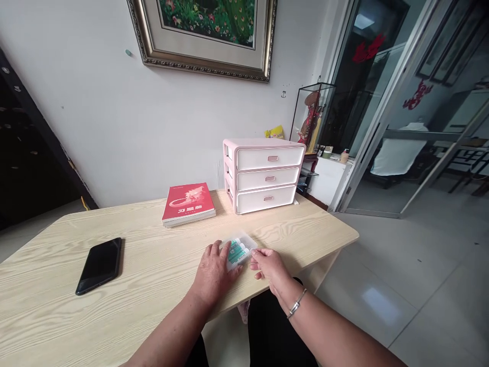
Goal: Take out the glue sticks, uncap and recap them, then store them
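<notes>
A small clear plastic box (249,239) lies near the front edge of the table, with several white-and-green tubes (237,252) side by side in it. My left hand (214,272) rests over the box's left side, fingers on its far edge and thumb along its near edge, gripping it. At the right end of the box, my right hand (269,265) has thumb and forefinger pinched together at the tubes' white ends. What is between those fingertips is too small to make out. A metal bracelet (297,304) circles the right wrist.
On the wooden table (160,275), a black phone (100,265) lies at left and a red book (189,201) sits farther back. A pink-and-white three-drawer organizer (269,176) stands at the back right. A glass door (382,127) and tiled floor (420,270) are to the right.
</notes>
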A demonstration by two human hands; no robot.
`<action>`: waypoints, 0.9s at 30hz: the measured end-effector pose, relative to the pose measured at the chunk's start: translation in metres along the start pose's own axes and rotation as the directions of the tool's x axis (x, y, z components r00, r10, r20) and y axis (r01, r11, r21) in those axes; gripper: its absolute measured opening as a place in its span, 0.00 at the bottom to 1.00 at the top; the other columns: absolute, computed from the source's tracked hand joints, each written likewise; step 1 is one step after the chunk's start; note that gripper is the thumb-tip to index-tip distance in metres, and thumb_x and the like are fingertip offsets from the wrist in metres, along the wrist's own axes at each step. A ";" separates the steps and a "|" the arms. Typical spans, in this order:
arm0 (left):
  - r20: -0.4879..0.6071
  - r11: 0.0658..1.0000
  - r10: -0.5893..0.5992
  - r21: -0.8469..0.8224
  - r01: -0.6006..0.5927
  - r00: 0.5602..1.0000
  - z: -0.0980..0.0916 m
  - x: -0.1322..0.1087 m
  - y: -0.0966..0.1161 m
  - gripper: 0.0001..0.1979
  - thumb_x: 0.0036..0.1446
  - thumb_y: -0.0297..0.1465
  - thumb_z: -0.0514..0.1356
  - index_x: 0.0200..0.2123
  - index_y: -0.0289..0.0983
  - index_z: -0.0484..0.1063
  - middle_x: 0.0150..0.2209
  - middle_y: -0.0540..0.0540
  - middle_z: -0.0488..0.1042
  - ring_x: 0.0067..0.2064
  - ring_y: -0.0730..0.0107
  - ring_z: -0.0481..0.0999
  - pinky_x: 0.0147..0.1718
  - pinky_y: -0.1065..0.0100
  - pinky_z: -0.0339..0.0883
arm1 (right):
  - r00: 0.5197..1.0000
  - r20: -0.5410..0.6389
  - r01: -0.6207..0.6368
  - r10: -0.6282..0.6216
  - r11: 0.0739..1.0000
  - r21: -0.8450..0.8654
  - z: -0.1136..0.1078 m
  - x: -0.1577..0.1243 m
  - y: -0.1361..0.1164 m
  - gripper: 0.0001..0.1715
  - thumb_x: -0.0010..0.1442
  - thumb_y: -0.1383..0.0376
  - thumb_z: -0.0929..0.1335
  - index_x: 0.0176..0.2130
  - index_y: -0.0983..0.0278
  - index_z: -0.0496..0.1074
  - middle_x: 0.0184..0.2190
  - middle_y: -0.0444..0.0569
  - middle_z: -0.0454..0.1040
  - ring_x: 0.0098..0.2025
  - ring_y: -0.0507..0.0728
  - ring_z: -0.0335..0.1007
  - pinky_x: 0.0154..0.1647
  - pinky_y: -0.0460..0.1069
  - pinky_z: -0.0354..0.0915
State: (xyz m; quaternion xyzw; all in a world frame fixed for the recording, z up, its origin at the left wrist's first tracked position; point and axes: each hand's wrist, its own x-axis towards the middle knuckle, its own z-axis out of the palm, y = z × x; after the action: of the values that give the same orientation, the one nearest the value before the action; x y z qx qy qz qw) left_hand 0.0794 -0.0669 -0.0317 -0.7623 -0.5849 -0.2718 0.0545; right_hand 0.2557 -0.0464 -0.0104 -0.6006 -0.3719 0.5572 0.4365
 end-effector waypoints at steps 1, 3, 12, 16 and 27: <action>-0.007 1.000 -0.006 0.004 0.006 1.000 0.001 0.000 0.001 0.31 0.56 0.43 0.63 0.60 0.38 0.64 0.57 0.35 0.66 0.57 0.46 0.65 0.58 0.47 0.61 | 0.999 0.016 -0.035 0.034 0.999 0.039 0.001 0.001 -0.001 0.08 0.57 0.63 0.73 0.34 0.64 0.71 0.28 0.48 0.75 0.25 0.52 0.73 0.15 0.43 0.63; -0.020 1.000 -0.020 0.000 0.020 1.000 0.001 0.000 0.002 0.30 0.57 0.42 0.63 0.60 0.38 0.65 0.56 0.35 0.66 0.57 0.45 0.64 0.58 0.47 0.61 | 0.992 0.061 -0.114 0.108 0.986 0.122 0.003 0.003 -0.001 0.09 0.58 0.63 0.73 0.34 0.65 0.70 0.27 0.48 0.74 0.24 0.52 0.73 0.17 0.43 0.65; 0.014 0.998 -0.018 -0.053 0.019 1.000 -0.008 0.004 -0.002 0.28 0.55 0.40 0.63 0.59 0.40 0.66 0.54 0.36 0.67 0.53 0.47 0.66 0.53 0.48 0.65 | 0.974 0.176 -0.194 0.145 0.931 0.308 0.008 0.008 -0.005 0.07 0.61 0.65 0.70 0.33 0.66 0.70 0.25 0.46 0.73 0.23 0.47 0.71 0.19 0.38 0.57; 0.040 0.999 -0.026 -0.019 0.027 0.999 -0.009 0.002 -0.002 0.29 0.56 0.40 0.62 0.59 0.35 0.66 0.56 0.32 0.66 0.55 0.45 0.66 0.55 0.47 0.63 | 0.963 0.222 -0.223 0.153 0.914 0.338 0.007 0.002 -0.009 0.10 0.65 0.67 0.66 0.31 0.68 0.70 0.25 0.46 0.72 0.24 0.47 0.72 0.20 0.38 0.57; 0.008 0.999 -0.009 -0.044 0.009 1.000 -0.002 -0.004 -0.013 0.33 0.53 0.43 0.65 0.60 0.37 0.66 0.61 0.32 0.64 0.61 0.42 0.64 0.59 0.44 0.60 | 0.980 0.198 -0.068 -0.002 0.935 0.347 0.004 -0.009 0.000 0.13 0.57 0.59 0.73 0.35 0.64 0.68 0.26 0.46 0.75 0.27 0.52 0.75 0.22 0.43 0.64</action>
State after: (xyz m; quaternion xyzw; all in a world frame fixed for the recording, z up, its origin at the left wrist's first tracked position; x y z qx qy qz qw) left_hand 0.0656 -0.0673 -0.0354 -0.7617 -0.5824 -0.2818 0.0342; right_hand 0.2511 -0.0541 -0.0076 -0.4615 -0.2970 0.6782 0.4887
